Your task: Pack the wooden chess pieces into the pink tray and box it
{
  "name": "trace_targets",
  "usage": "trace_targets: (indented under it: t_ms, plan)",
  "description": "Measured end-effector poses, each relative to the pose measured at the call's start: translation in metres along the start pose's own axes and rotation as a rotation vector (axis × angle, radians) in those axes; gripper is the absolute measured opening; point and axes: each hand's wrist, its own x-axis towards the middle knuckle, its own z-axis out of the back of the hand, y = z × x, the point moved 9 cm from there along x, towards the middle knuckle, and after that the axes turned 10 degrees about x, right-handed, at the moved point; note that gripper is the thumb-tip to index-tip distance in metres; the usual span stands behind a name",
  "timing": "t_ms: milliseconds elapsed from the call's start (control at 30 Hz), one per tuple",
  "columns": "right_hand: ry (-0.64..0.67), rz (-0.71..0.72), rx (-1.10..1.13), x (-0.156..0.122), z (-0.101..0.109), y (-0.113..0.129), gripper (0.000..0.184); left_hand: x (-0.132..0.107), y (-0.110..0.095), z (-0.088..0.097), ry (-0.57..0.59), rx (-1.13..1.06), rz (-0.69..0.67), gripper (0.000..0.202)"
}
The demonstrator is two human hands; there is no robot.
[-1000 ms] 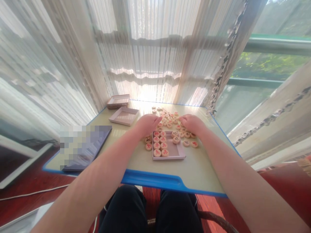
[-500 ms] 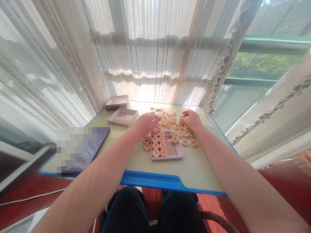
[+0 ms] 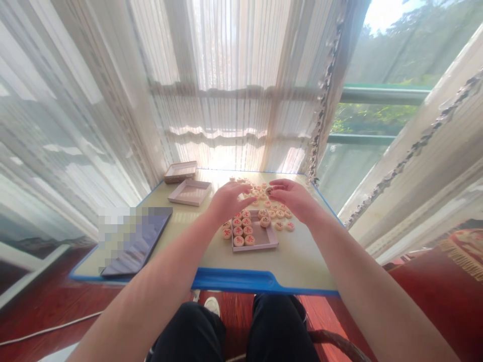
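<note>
My right hand [image 3: 292,198] pinches a round wooden Chinese chess piece [image 3: 269,191] with a dark character, above the loose pieces. Opposite it, my left hand [image 3: 231,200] has its thumb apart from its fingers, with nothing visible in it, over the loose pieces. Nearer to me lies a shallow pale tray [image 3: 260,246]. Two columns of red-marked pieces [image 3: 247,230] fill its left side, and dark-marked pieces [image 3: 264,221] sit at its upper right. My left hand hides part of the tray's far left corner.
Loose chess pieces [image 3: 279,214] lie beyond and right of the tray, with a few at its left. Another shallow tray [image 3: 188,201] and a stack of trays [image 3: 181,172] stand at the back left. A dark flat device [image 3: 139,251], partly pixelated, lies on the table's left.
My right hand has moved left, lifting a dark-marked chess piece toward my left hand. My left thumb now stands farther from its fingers. The camera view has shifted.
</note>
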Motion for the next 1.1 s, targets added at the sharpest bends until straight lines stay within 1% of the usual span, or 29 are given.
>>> trace_targets:
  t_ms: [100, 167, 200, 267, 333, 433, 467, 500, 567, 633, 667, 767, 833, 900, 967, 1033, 1100]
  plan:
    - [-0.032, 0.04, -0.076, -0.029, -0.003, 0.001, 0.029, -0.002, -0.017, -0.005, 0.038, -0.023, -0.082, 0.025]
    - [-0.077, 0.073, -0.101, -0.042, 0.001, -0.004, 0.03, -0.003, -0.019, -0.003, 0.029, -0.019, -0.084, 0.023]
    - [-0.084, 0.078, -0.102, -0.046, 0.002, -0.008, 0.031, -0.003, -0.016, 0.001, -0.004, -0.013, -0.066, 0.024]
    - [-0.103, 0.067, -0.089, -0.051, 0.005, -0.019, 0.035, -0.004, -0.01, 0.015, -0.104, 0.011, -0.033, 0.024]
    - [-0.148, 0.077, -0.065, -0.055, 0.011, -0.027, 0.041, -0.008, -0.009, 0.036, -0.255, 0.042, -0.021, 0.026]
    - [-0.195, 0.167, -0.077, -0.063, 0.018, -0.031, 0.042, -0.022, -0.017, 0.068, -0.495, 0.042, -0.015, 0.023]
    - [-0.207, 0.193, -0.087, -0.066, 0.02, -0.032, 0.04, -0.029, -0.02, 0.074, -0.544, 0.037, -0.003, 0.022]
    - [-0.211, 0.207, -0.083, -0.069, 0.022, -0.034, 0.038, -0.035, -0.022, 0.077, -0.568, 0.033, 0.013, 0.021]
    - [-0.217, 0.195, -0.038, -0.072, 0.024, -0.04, 0.037, -0.048, -0.022, 0.073, -0.55, 0.043, 0.051, 0.02]
    - [-0.209, 0.154, 0.003, -0.072, 0.025, -0.046, 0.04, -0.058, -0.014, 0.061, -0.486, 0.089, 0.084, 0.017]
    - [-0.198, 0.132, 0.003, -0.072, 0.024, -0.048, 0.042, -0.064, -0.005, 0.059, -0.493, 0.126, 0.142, 0.016]
    - [-0.152, 0.107, -0.085, -0.072, 0.018, -0.05, 0.045, -0.08, 0.034, 0.056, -0.555, 0.117, 0.375, 0.018]
    - [-0.122, 0.141, -0.212, -0.072, 0.013, -0.047, 0.042, -0.08, 0.046, 0.05, -0.521, 0.114, 0.428, 0.017]
    - [-0.094, 0.202, -0.383, -0.073, 0.006, -0.042, 0.038, -0.076, 0.046, 0.044, -0.472, 0.099, 0.428, 0.017]
    - [-0.079, 0.243, -0.541, -0.073, 0.0, -0.039, 0.035, -0.072, 0.04, 0.036, -0.413, 0.092, 0.4, 0.018]
    - [-0.09, 0.245, -0.638, -0.072, -0.002, -0.038, 0.035, -0.068, 0.035, 0.027, -0.34, 0.08, 0.369, 0.018]
    - [-0.108, 0.22, -0.694, -0.071, -0.002, -0.039, 0.036, -0.066, 0.035, 0.019, -0.274, 0.056, 0.376, 0.018]
